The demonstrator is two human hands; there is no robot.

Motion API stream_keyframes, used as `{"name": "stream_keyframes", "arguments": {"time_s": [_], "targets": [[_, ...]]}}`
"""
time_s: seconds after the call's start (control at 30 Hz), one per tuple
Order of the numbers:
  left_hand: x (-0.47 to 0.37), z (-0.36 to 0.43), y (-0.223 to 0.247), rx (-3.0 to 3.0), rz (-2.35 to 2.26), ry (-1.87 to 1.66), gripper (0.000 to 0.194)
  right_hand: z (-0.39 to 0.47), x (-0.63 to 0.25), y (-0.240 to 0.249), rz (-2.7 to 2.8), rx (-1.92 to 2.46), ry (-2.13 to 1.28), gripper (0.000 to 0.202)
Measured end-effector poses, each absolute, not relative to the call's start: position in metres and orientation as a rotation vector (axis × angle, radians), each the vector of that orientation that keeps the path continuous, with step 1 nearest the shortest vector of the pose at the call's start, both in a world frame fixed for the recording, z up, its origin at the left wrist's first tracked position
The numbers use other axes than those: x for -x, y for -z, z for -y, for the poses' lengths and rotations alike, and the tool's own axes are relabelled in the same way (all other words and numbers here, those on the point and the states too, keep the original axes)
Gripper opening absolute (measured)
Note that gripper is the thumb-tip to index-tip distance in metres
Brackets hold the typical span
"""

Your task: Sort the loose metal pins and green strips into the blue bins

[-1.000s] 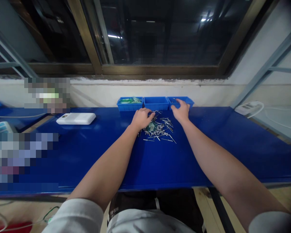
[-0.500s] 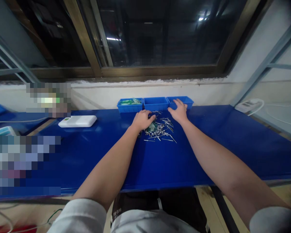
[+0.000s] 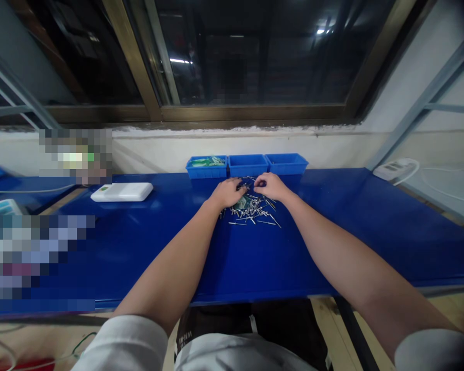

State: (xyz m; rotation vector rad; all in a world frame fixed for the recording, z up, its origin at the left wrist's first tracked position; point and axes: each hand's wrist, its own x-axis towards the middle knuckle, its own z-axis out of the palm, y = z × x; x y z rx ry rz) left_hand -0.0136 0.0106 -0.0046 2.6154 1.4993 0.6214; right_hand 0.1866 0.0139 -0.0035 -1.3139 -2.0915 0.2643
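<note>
A loose pile of blind rivets [image 3: 255, 208], thin and silvery, lies on the blue table with some greenish clear pieces [image 3: 240, 203] among them. My left hand [image 3: 229, 192] rests over the upper left of the pile, thumb apart from the bent fingers. Facing it, my right hand [image 3: 269, 186] hovers at the pile's upper right edge, its fingers curled with a gap to the thumb; I see nothing held in it. Behind the hands stand three blue bins: the left bin [image 3: 206, 174] holds green and whitish pieces, beside a middle bin [image 3: 248, 165] and a right bin [image 3: 286, 164].
On the blue table [image 3: 158, 257], a white oblong device [image 3: 121, 192] lies to the left. A white power strip [image 3: 394, 169] with a cable sits at the far right by a metal frame. The wall and window rise behind the bins.
My right hand has come from the right bin back to the pile, moving left and towards me. My left hand has stayed at the pile.
</note>
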Motion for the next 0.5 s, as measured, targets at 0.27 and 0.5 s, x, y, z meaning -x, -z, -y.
{"name": "stream_keyframes", "arguments": {"time_s": [0.27, 0.5], "targets": [[0.0135, -0.0102, 0.0046, -2.638, -1.474, -0.622, 0.047, -0.0147, -0.1849, 0.0051, 2.224, 1.401, -0.275, 0.007], [0.0134, -0.0087, 0.0006, -2.718, -1.323, -0.856, 0.038, -0.0129, -0.1797, 0.0026, 2.083, 1.144, -0.422, 0.012]]}}
